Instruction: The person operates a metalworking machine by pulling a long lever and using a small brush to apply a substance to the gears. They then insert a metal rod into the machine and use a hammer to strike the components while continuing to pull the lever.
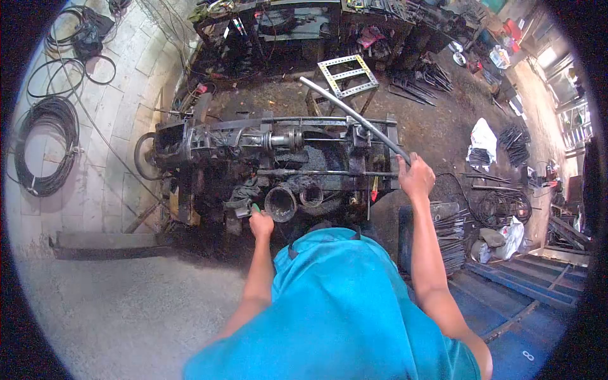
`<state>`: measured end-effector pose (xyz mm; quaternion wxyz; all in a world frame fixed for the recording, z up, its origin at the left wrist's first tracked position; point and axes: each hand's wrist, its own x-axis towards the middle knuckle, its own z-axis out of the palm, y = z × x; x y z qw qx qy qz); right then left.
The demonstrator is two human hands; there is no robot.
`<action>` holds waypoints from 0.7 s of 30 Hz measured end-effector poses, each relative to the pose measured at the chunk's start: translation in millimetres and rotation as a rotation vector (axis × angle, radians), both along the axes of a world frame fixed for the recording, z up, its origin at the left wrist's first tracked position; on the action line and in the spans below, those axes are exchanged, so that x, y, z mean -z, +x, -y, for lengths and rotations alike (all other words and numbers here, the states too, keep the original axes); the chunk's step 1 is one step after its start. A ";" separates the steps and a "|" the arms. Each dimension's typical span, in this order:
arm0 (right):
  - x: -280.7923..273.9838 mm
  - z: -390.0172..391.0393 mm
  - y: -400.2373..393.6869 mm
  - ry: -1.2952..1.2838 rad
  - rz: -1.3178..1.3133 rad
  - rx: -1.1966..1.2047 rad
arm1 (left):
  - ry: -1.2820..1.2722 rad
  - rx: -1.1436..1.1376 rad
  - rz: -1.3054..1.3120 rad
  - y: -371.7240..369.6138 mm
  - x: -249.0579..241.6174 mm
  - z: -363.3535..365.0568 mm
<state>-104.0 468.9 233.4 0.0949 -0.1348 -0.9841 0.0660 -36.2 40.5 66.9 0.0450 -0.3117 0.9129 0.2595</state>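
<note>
Our teal shirt [342,304] fills the bottom of the view, and just beyond it stands the greasy black machine [278,158]. Our right hand [416,178] is wrapped tight round the near end of the long grey lever [354,117] that slants up over the machine's right side. Our left hand [261,224] is closed on a small green-tipped handle [255,208] at the machine's near edge. We judge the stroke mid-way; no finished piece shows.
</note>
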 end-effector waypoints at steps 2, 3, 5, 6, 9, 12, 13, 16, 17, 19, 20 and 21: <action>-2.0 1.6 -0.4 -0.002 0.001 -0.003 | -0.001 0.018 0.005 -0.6 0.7 0.5; -2.3 1.9 -0.5 0.002 0.001 -0.001 | 0.000 0.018 0.006 -0.8 0.0 -0.1; -1.7 1.2 0.0 0.006 0.002 0.004 | 0.000 0.010 0.008 -0.6 -1.8 -1.2; -0.2 0.0 0.0 0.012 -0.004 0.003 | 0.002 0.011 0.009 -0.5 1.8 -0.5; -2.3 -0.1 -0.1 0.002 0.010 0.007 | 0.017 -0.003 0.018 0.8 8.3 3.1; -4.9 0.0 0.1 -0.017 0.031 0.009 | -0.006 -0.007 0.032 -1.3 6.7 0.5; -5.5 0.3 0.6 -0.021 0.037 0.003 | 0.000 -0.003 0.013 -1.1 5.5 -0.1; -9.5 6.3 5.8 -0.055 0.104 0.048 | 0.014 -0.018 -0.015 0.0 -0.2 -3.0; -8.3 3.6 3.0 -0.053 0.101 0.046 | 0.021 -0.030 -0.019 -0.8 -1.4 -4.4; -1.0 -7.7 0.9 -0.026 0.159 0.081 | 0.032 -0.033 -0.012 -2.6 3.9 -3.5; 2.2 -12.3 1.3 -0.049 0.150 0.079 | 0.038 -0.034 0.000 -0.8 6.4 -1.9; 0.3 -8.5 4.4 -0.048 0.157 0.079 | 0.038 -0.035 0.007 2.1 5.6 0.0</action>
